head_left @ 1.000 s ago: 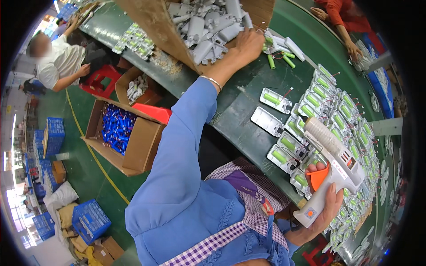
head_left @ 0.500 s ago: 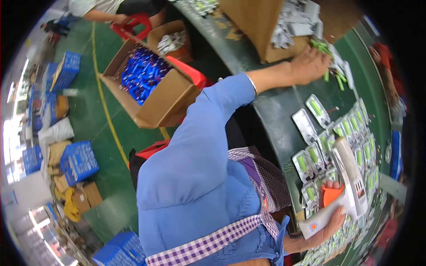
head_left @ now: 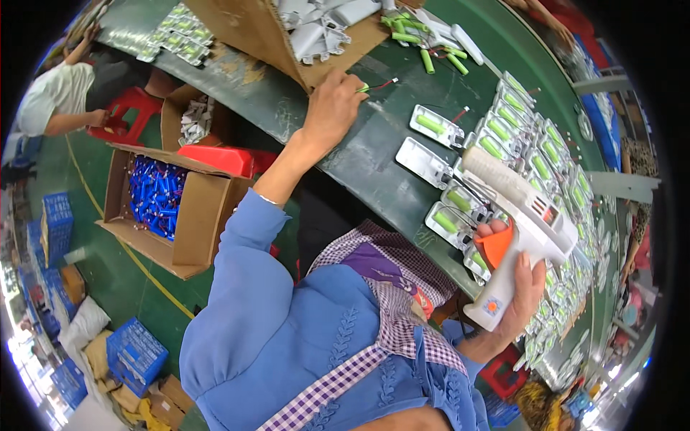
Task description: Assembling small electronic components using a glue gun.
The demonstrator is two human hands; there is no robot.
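My left hand (head_left: 332, 108) is closed on a small green battery (head_left: 363, 88), and a thin wire with a white plug sticks out past its fingers. The fingers hide most of that battery. In my right hand (head_left: 521, 298) is a white glue gun (head_left: 528, 230), with fingers at its orange trigger (head_left: 494, 246). The gun's body is above rows of white plastic housings (head_left: 540, 164), many with a green battery inside. Left of it lie a housing without a battery (head_left: 422, 162) and one with a battery (head_left: 435, 126). The nozzle's exact contact cannot be made out.
A cardboard box of white plastic parts (head_left: 316, 36) stands on the dark green table (head_left: 287, 111), beside loose green batteries (head_left: 406, 32). Below at left are a carton of blue batteries (head_left: 194, 223) and a red stool (head_left: 219, 159). Another person's arm (head_left: 72, 122) shows at far left.
My left hand has left the loose battery pile, moving toward the table's near edge with a green battery in it. The view has turned. My right hand still holds the glue gun.
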